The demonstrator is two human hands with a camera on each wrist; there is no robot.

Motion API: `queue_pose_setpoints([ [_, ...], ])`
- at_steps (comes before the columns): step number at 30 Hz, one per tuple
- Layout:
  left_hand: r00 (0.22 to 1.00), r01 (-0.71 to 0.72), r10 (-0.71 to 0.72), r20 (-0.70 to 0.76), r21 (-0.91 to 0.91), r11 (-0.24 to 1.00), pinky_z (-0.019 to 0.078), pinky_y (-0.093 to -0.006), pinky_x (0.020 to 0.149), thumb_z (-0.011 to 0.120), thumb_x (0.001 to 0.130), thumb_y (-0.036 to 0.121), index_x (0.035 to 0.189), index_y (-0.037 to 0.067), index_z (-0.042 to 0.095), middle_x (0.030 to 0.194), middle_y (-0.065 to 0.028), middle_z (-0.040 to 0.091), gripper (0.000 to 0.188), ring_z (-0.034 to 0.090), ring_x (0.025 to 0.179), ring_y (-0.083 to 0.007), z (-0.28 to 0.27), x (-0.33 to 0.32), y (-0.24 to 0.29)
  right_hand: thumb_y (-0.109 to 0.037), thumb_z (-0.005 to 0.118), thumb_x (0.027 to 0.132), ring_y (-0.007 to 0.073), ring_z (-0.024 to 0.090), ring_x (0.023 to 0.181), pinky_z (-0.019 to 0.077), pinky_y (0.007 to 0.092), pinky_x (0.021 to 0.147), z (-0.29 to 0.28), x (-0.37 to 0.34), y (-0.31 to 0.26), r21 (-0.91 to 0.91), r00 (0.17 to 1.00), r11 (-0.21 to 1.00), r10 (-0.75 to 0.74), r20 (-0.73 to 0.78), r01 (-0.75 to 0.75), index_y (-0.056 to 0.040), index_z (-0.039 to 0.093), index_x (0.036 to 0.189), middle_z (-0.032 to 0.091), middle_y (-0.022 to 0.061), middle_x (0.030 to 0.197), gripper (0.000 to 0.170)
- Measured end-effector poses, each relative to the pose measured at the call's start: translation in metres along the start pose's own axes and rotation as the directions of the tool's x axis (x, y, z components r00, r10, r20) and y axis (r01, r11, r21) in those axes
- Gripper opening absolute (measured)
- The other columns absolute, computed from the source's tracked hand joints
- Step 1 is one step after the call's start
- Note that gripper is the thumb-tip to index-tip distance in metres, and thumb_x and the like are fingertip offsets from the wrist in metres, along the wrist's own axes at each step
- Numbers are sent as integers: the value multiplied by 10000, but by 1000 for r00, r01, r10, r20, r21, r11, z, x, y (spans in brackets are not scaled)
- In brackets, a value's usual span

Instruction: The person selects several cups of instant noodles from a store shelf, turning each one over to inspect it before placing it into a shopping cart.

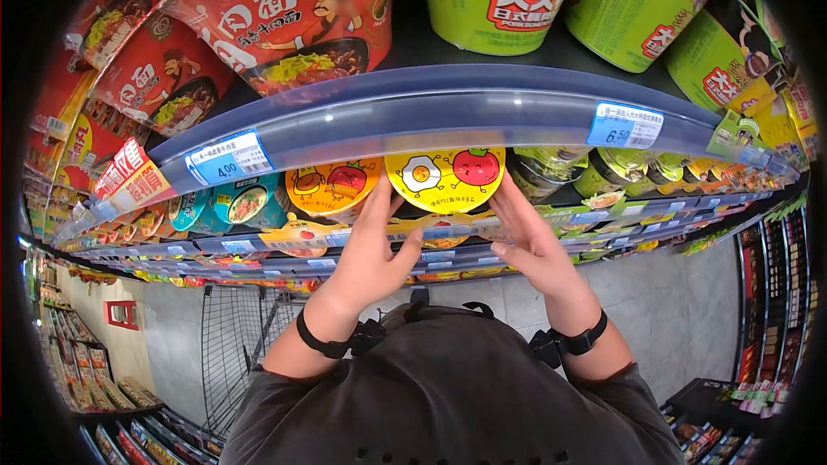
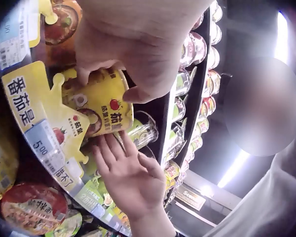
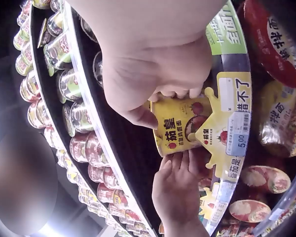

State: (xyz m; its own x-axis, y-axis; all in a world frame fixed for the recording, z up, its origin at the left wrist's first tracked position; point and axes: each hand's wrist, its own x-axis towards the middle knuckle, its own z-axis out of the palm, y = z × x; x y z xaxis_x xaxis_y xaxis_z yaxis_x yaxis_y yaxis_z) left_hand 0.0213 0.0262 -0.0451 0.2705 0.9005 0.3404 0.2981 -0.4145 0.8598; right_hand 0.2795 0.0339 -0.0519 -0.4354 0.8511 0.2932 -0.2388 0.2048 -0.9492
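Note:
A yellow instant noodle cup (image 1: 445,179) stands at the front of a shelf, its lid showing a cartoon egg and tomato in the head view. My left hand (image 1: 372,251) touches the cup's left side with extended fingers, the thumb held off it. On the opposite side, the straight fingers of my right hand (image 1: 536,245) lie against the cup, that thumb also apart. The left wrist view shows the cup's printed wall (image 2: 106,101) between both hands. A crown-shaped yellow shelf sign (image 3: 222,131) partly covers its lower part in the right wrist view.
An orange-lidded cup (image 1: 332,185) sits left of the yellow one, dark-lidded cups (image 1: 547,170) right of it. Close above runs a clear blue shelf edge (image 1: 482,108), with red tubs (image 1: 293,17) and green tubs (image 1: 500,4) on top. A wire cart (image 1: 245,344) stands behind, left.

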Motion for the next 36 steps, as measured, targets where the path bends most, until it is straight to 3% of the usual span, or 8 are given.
queue_pose_setpoints([
  [10, 981, -169, 137, -139, -263, 950, 215, -434, 1258, 497, 917, -80, 1637, -42, 62, 1658, -230, 244, 842, 243, 1564, -321, 30, -27, 3, 117, 544, 828, 291, 42, 1609, 55, 450, 1289, -3, -32, 5, 100, 988, 990, -112, 103, 102, 28, 108, 1645, 12, 173, 1741, 930],
  [12, 969, -224, 178, -172, -303, 926, 221, -426, 1249, 495, 906, -85, 1636, -42, 74, 1649, -226, 270, 844, 275, 1553, -316, 34, -41, 12, 124, 532, 836, 309, 51, 1608, 69, 474, 1287, -2, -45, 9, 141, 964, 967, -230, 133, 211, 20, 143, 1644, 9, 172, 1742, 903],
  [18, 948, -275, 237, -214, -175, 945, 235, -443, 1242, 523, 922, -51, 1611, -79, 132, 1642, -241, 278, 793, 302, 1538, -337, 46, -103, 46, 62, 577, 855, 338, 104, 1603, 104, 516, 1281, 6, -96, 6, 282, 946, 929, -289, 146, 240, 11, 214, 1636, 90, 178, 1736, 862],
  [21, 962, -197, 178, -209, -75, 977, 309, -468, 1224, 543, 916, -49, 1595, -70, 217, 1614, -251, 312, 754, 342, 1517, -339, 48, -132, 58, 24, 583, 872, 341, 182, 1589, 135, 513, 1277, 10, -120, 4, 336, 968, 929, -211, 136, 155, 23, 182, 1638, 195, 178, 1714, 865],
  [25, 985, -53, 55, -166, 17, 998, 400, -439, 1175, 589, 873, -78, 1571, -52, 322, 1570, -253, 373, 747, 429, 1455, -348, 43, -162, 76, 29, 579, 872, 323, 176, 1593, 133, 504, 1281, 12, -145, 7, 378, 977, 926, -68, 202, -13, 15, 162, 1643, 187, 176, 1715, 876],
  [30, 989, 59, -60, -137, -8, 998, 421, -431, 1149, 612, 865, -77, 1580, -24, 331, 1484, -232, 469, 771, 491, 1393, -351, 34, -195, 67, 16, 598, 885, 310, 149, 1599, 131, 503, 1284, 20, -160, 22, 397, 952, 900, 59, 301, -181, 5, 142, 1648, 156, 172, 1723, 888],
  [33, 986, 154, -147, -80, 92, 984, 406, -393, 1137, 634, 871, -47, 1565, -32, 361, 1427, -218, 517, 746, 512, 1367, -347, 19, -219, 61, -5, 611, 901, 302, 152, 1597, 131, 498, 1285, 32, -161, 35, 410, 913, 860, 141, 382, -305, -5, 126, 1653, 151, 166, 1724, 895],
  [36, 963, 270, -267, -45, 95, 958, 404, -423, 1163, 595, 849, -109, 1584, -6, 354, 1476, -200, 474, 780, 492, 1396, -334, -2, -251, 60, -25, 626, 915, 299, 160, 1595, 130, 495, 1285, 58, -154, 50, 390, 860, 830, 191, 472, -399, -13, 112, 1656, 149, 159, 1725, 902],
])
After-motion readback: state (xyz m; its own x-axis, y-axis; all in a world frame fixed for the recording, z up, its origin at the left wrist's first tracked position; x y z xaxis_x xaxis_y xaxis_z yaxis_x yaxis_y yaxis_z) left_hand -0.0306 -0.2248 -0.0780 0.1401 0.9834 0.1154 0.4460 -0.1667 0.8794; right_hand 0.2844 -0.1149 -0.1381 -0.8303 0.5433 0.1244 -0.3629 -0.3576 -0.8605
